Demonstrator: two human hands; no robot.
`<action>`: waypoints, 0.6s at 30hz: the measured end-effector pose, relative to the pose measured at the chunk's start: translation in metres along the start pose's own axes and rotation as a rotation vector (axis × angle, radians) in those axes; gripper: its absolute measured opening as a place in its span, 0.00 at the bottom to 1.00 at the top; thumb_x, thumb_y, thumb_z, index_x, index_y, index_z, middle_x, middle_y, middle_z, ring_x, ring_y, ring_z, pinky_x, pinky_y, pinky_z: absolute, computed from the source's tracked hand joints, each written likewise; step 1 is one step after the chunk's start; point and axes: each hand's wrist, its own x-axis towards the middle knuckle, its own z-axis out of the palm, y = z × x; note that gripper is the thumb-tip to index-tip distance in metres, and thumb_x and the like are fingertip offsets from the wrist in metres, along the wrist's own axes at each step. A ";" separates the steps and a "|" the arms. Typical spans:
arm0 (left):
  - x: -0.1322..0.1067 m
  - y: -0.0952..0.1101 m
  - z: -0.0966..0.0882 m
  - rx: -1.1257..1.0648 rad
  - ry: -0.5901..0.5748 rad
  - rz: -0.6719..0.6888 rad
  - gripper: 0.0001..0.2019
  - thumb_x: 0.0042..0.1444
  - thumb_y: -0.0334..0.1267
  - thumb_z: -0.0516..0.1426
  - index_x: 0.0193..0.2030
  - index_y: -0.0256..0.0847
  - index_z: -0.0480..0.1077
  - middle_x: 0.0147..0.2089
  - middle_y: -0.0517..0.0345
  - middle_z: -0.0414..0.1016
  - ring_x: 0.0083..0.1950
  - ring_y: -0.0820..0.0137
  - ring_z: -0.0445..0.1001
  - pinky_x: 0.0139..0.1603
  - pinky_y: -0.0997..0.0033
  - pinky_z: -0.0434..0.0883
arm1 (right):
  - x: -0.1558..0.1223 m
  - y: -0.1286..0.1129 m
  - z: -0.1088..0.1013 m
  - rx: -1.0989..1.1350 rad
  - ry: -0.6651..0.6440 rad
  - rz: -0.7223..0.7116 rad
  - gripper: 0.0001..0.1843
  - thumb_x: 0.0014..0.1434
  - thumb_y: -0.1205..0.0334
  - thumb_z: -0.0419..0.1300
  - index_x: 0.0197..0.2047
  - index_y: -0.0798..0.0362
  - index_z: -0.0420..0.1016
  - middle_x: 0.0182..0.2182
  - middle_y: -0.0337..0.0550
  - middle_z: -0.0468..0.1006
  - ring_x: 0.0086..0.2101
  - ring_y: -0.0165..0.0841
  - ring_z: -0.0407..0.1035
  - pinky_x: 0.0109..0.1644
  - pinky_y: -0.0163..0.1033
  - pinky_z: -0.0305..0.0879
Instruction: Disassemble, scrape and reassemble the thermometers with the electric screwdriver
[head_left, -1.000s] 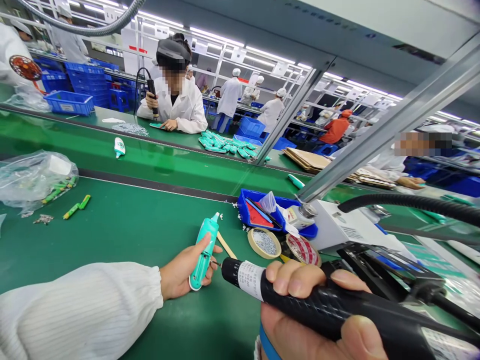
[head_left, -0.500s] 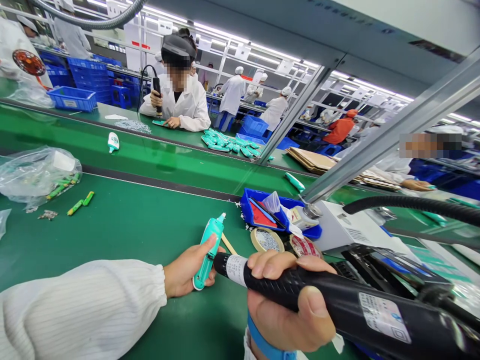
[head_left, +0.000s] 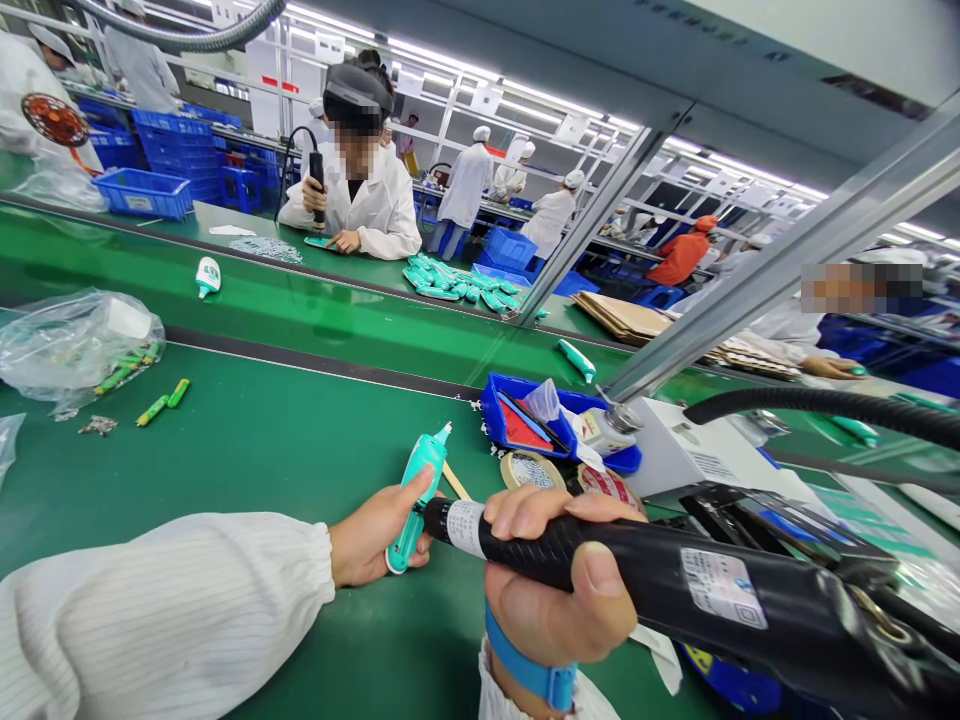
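A teal handheld device with a narrow white tip (head_left: pixel 422 470) is gripped in my left hand (head_left: pixel 370 535), its tip pointing up and away. My right hand (head_left: pixel 555 590) is wrapped round a black electric screwdriver (head_left: pixel 645 570) with white labels. The screwdriver's nose meets the side of the teal device, around a dark recess; the bit itself is hidden there. A blue strap (head_left: pixel 529 660) circles my right wrist. Just behind the device lies a thin wooden stick (head_left: pixel 456 482).
A blue tray (head_left: pixel 493 440) with tools and a bottle stands beyond my hands, beside tape rolls (head_left: pixel 532 470). Batteries (head_left: pixel 152 410) and a plastic bag (head_left: pixel 75 345) lie left. Across the green conveyor (head_left: pixel 315 320), a co-worker (head_left: pixel 360 190) holds another screwdriver. A metal post (head_left: pixel 750 260) slants at right.
The screwdriver and my right hand have shifted left, bringing the nose against the teal device. My left hand has barely moved. Teal pieces on the conveyor have slid left.
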 end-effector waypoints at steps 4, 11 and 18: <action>0.000 0.000 0.000 0.003 0.003 -0.006 0.24 0.45 0.60 0.55 0.30 0.37 0.61 0.19 0.67 0.57 0.17 0.81 0.54 0.16 0.80 0.51 | 0.001 0.001 0.002 0.010 0.025 0.002 0.11 0.47 0.60 0.55 0.37 0.51 0.67 0.15 0.31 0.67 0.15 0.27 0.58 0.18 0.35 0.58; 0.001 -0.001 -0.002 0.026 -0.014 -0.002 0.24 0.46 0.60 0.54 0.28 0.37 0.61 0.18 0.66 0.57 0.17 0.80 0.54 0.16 0.80 0.52 | 0.000 0.005 0.001 -0.012 -0.019 0.044 0.13 0.47 0.57 0.55 0.38 0.51 0.66 0.16 0.31 0.66 0.15 0.27 0.59 0.19 0.35 0.59; 0.001 -0.001 -0.001 0.027 -0.005 -0.008 0.24 0.46 0.60 0.54 0.29 0.36 0.61 0.18 0.66 0.58 0.17 0.80 0.54 0.16 0.80 0.52 | 0.001 0.008 0.001 0.010 -0.041 0.045 0.06 0.48 0.59 0.55 0.31 0.51 0.64 0.17 0.31 0.66 0.17 0.26 0.60 0.20 0.34 0.59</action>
